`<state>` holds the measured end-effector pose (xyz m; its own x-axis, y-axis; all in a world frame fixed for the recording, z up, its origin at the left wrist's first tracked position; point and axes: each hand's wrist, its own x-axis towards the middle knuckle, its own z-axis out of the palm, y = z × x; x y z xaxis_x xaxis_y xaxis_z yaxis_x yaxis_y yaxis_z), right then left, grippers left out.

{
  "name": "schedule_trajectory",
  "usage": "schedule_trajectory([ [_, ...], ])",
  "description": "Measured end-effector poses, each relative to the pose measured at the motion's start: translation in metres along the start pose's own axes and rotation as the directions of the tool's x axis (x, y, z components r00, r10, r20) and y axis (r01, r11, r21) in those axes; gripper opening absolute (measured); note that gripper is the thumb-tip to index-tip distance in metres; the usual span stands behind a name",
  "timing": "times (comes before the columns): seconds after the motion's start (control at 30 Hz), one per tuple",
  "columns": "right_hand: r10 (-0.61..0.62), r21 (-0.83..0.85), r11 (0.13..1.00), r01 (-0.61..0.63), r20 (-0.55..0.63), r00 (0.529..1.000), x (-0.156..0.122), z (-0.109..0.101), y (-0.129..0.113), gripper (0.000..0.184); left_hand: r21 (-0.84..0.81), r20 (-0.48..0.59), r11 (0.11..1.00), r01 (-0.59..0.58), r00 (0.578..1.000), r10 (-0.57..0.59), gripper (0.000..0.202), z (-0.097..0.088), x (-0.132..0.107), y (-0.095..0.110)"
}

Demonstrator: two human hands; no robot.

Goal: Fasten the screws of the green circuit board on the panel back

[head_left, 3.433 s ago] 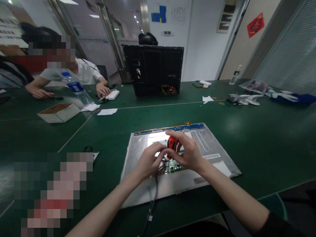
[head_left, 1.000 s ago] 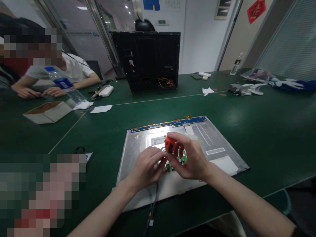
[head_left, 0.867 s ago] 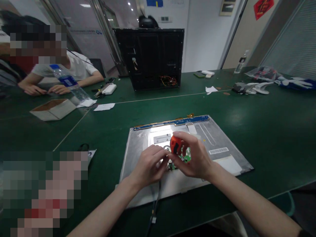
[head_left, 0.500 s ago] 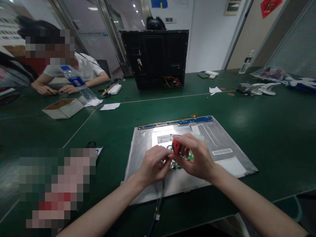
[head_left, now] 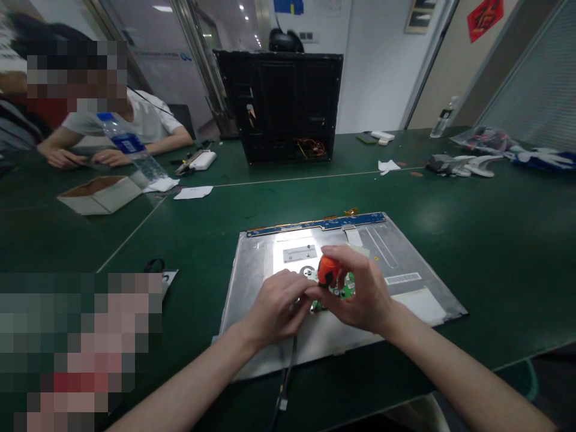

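Observation:
A screwdriver with an orange and black handle [head_left: 329, 271] is gripped between the thumb and fingers of my right hand [head_left: 355, 288]; its shaft is hidden. My left hand [head_left: 281, 303] is closed, fingertips pressed together right beside the handle's lower end. What they pinch cannot be made out. Both hands are over a green circuit board [head_left: 345, 288], partly covered by my fingers. This board sits on the back of a flat silver display panel [head_left: 256, 258] lying on the table. A dark cable [head_left: 288, 366] runs from under my left hand toward the table's near edge.
A blue circuit strip [head_left: 315, 224] lines the panel's far edge. Beyond stands a large black casing [head_left: 288, 108] on the green table [head_left: 202, 240]. At left are an open box [head_left: 99, 201], a tilted bottle [head_left: 130, 147] and a seated person [head_left: 148, 123]. Gloves [head_left: 463, 165] lie at right.
The screwdriver handle has turned in my right fingers, showing more orange. Both hands stay over the board. The whole view has shifted slightly.

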<state>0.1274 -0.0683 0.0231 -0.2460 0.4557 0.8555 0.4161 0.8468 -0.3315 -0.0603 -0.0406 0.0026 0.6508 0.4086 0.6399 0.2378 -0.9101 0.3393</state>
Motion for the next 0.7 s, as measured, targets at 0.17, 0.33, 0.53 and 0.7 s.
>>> schedule_trajectory([
  [0.17,0.004,-0.028,1.000,-0.004,0.017,1.000,0.0022,-0.0006,-0.0003,0.048,-0.017,0.019,0.999,-0.028,0.999,0.028,0.014,-0.0038,0.0021,0.0036],
  [0.33,0.010,-0.068,0.998,-0.006,0.058,0.998,0.0042,-0.0021,-0.0042,0.050,-0.010,0.030,0.998,-0.059,0.998,0.059,0.011,-0.0031,0.0022,0.0054],
  [0.53,0.033,-0.046,0.998,-0.030,0.064,0.997,0.0007,-0.0007,-0.0033,0.063,0.006,0.037,1.000,-0.025,0.999,0.024,0.011,0.0015,-0.0024,0.0027],
  [0.7,0.027,-0.022,0.999,-0.026,0.060,0.998,-0.0011,0.0011,-0.0006,0.060,-0.024,0.022,1.000,-0.006,1.000,0.006,0.010,0.0024,-0.0035,0.0019],
])
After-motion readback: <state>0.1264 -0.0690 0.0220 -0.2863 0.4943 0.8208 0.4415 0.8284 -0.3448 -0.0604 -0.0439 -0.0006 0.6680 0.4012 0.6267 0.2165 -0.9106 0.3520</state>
